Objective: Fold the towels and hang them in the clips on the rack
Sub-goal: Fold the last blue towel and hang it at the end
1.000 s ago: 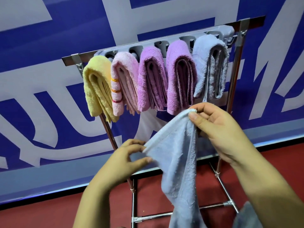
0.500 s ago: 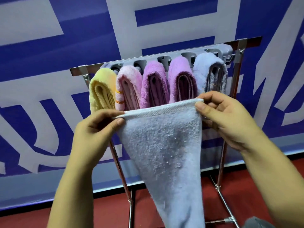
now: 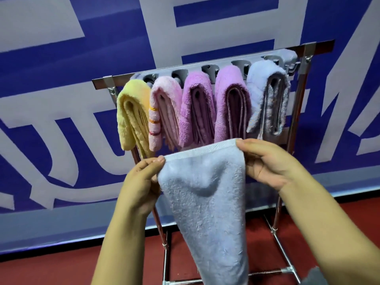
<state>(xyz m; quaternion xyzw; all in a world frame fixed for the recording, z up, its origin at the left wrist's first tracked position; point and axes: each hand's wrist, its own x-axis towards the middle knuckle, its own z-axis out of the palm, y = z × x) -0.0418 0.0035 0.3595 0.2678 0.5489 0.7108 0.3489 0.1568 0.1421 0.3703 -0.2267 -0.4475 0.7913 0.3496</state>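
- Five folded towels noted hanging side by side from the clip strip (image 3: 216,68) along the top bar of the rack (image 3: 298,112): yellow towel (image 3: 131,120) at the left end, then pale pink towel (image 3: 164,112), two purple towels (image 3: 197,108) (image 3: 232,105), and a light blue folded towel (image 3: 267,97) at the right end.
- Sixth towel, light blue (image 3: 205,198), found not yet on the rack: held in the air in front of the rack's lower half, top hem stretched level, body hanging down to a narrow tail.
- Left hand (image 3: 141,182) seen pinching the hem's left corner between thumb and curled fingers.
- Right hand (image 3: 265,161) seen pinching the hem's right corner, fingers curled over the top edge.
- Step judged to be folding: cloth spread out, no fold visible in it so far.
- Next move judged to call for bringing the two corners together, halving the cloth, then folding again to a strip as narrow as those already hung.
- Free clip for this towel not confirmed; right end of the strip partly hidden behind the blue folded towel.
- Grey cloth (image 3: 314,276) recorded at the bottom right edge of view, identity unclear.
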